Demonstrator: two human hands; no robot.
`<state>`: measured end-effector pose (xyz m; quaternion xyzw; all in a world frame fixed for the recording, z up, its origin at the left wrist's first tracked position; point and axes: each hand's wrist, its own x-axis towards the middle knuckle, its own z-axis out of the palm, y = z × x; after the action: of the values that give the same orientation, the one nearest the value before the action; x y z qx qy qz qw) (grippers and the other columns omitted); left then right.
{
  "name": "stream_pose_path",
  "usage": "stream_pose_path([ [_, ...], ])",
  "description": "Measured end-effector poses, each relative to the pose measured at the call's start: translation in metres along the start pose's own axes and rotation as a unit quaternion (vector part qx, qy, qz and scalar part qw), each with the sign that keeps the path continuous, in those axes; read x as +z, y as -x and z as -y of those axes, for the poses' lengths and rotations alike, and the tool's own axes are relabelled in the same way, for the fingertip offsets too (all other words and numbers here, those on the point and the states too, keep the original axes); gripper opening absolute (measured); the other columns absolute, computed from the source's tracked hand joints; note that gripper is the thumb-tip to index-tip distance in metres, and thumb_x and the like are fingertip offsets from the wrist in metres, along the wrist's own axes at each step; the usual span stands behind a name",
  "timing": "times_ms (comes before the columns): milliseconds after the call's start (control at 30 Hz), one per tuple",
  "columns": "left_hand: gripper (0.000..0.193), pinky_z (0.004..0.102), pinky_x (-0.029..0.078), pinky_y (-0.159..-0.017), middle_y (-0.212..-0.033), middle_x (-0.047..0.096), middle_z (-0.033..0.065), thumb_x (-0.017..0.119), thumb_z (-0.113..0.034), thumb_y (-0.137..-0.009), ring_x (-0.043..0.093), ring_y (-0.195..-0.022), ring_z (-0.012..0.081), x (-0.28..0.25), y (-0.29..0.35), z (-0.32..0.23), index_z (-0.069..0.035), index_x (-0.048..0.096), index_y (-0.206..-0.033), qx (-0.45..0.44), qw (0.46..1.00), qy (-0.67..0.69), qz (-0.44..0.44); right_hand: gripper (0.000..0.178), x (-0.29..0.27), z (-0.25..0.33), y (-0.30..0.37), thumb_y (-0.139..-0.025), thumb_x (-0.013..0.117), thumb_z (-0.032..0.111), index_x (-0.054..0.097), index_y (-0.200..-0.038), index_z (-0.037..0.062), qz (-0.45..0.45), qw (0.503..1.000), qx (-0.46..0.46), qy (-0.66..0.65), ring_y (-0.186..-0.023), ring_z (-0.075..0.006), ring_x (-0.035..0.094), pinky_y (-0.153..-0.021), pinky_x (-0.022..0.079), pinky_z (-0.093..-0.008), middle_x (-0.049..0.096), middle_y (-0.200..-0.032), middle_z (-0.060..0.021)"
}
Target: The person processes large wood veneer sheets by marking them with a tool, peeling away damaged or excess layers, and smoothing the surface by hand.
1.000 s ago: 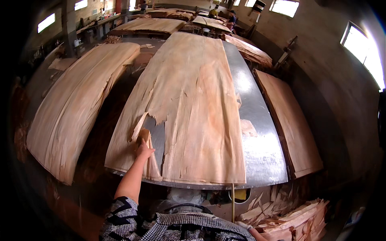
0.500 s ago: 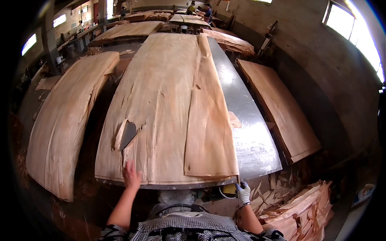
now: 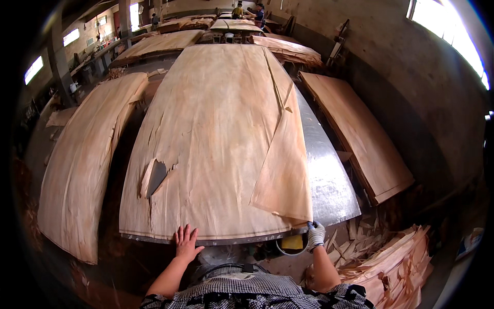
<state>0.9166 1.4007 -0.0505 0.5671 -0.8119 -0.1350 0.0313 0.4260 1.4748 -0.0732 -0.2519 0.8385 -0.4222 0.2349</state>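
Observation:
A broad pale wood veneer sheet (image 3: pixel 216 134) covers most of the long table in front of me. Along its right side a darker flap of veneer (image 3: pixel 288 177) lies over it, tapering toward the far end. My bare left hand (image 3: pixel 187 243) rests with spread fingers on the sheet's near edge, left of the middle. At the near right corner my right hand (image 3: pixel 315 237), in a whitish knit glove, is closed on the veneer's corner; its fingertips are partly hidden. A torn hole (image 3: pixel 157 177) with a lifted splinter shows the grey tabletop through the sheet.
Shiny grey metal tabletop (image 3: pixel 332 170) shows on the right. Veneer stacks flank it at left (image 3: pixel 92 165) and right (image 3: pixel 357 134). Below my right hand are a bucket with something yellow (image 3: pixel 292 242) and a heap of veneer scraps (image 3: pixel 386 270). People (image 3: pixel 237 11) work far back.
The flap's near end has shifted right and narrowed, so more pale sheet shows. My left hand came down onto the near edge, slightly right. My right hand moved slightly up and right.

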Motion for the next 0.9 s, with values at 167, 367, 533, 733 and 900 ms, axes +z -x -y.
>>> stream_pose_path([
  [167,0.073,0.0541,0.012,-0.104,-0.142,0.019,0.0125,0.067,-0.038,-0.071,0.014,-0.131,0.0383,0.01,0.001,0.0,-0.017,0.034,-0.133,0.011,0.999,-0.034,-0.022,0.027,0.002,-0.012,0.018,-0.079,0.06,0.027,0.064,-0.093,0.0045,-0.028,0.999,-0.031,0.026,-0.064,-0.024,0.059,-0.064,0.046,-0.0346,0.063,-0.076,-0.0174],
  [367,0.08,0.0525,0.011,-0.105,-0.144,0.016,0.0121,0.066,-0.045,-0.069,0.013,-0.131,0.0373,-0.005,-0.017,0.006,-0.019,0.03,-0.135,0.032,0.998,-0.034,0.04,0.023,0.012,-0.007,-0.02,-0.081,0.059,0.022,0.064,-0.087,0.0008,0.005,0.999,-0.008,-0.053,-0.051,-0.0155,0.051,-0.05,0.041,-0.0306,0.06,-0.062,-0.0106],
  [533,0.074,0.0523,0.01,-0.105,-0.145,0.014,0.011,0.062,-0.046,-0.074,0.01,-0.132,0.0367,-0.014,-0.021,-0.005,-0.02,0.03,-0.136,-0.002,0.998,-0.012,0.057,0.013,-0.023,-0.007,0.003,-0.082,0.06,0.02,0.058,-0.085,0.0076,0.03,0.985,0.031,-0.169,-0.036,-0.0071,0.038,-0.032,0.027,-0.0228,0.046,-0.053,0.0033],
  [733,0.068,0.0501,0.011,-0.106,-0.145,0.013,0.0107,0.058,-0.042,-0.079,0.009,-0.132,0.0366,-0.008,-0.027,-0.013,-0.018,0.029,-0.136,0.002,0.999,-0.007,0.043,0.023,-0.192,-0.159,0.005,-0.081,0.063,0.023,0.056,-0.075,0.0017,-0.107,0.971,0.017,0.213,-0.052,-0.0128,0.038,-0.048,0.035,-0.0297,0.049,-0.058,-0.0027],
  [900,0.067,0.0499,0.012,-0.106,-0.144,0.013,0.0122,0.056,-0.043,-0.08,0.009,-0.132,0.0388,-0.005,-0.007,-0.001,-0.018,0.029,-0.136,-0.019,0.999,-0.019,0.038,0.024,-0.17,-0.098,0.041,-0.082,0.062,0.025,0.057,-0.072,0.0033,-0.1,0.964,-0.106,0.223,-0.048,-0.0127,0.035,-0.046,0.032,-0.0291,0.047,-0.054,-0.0021],
])
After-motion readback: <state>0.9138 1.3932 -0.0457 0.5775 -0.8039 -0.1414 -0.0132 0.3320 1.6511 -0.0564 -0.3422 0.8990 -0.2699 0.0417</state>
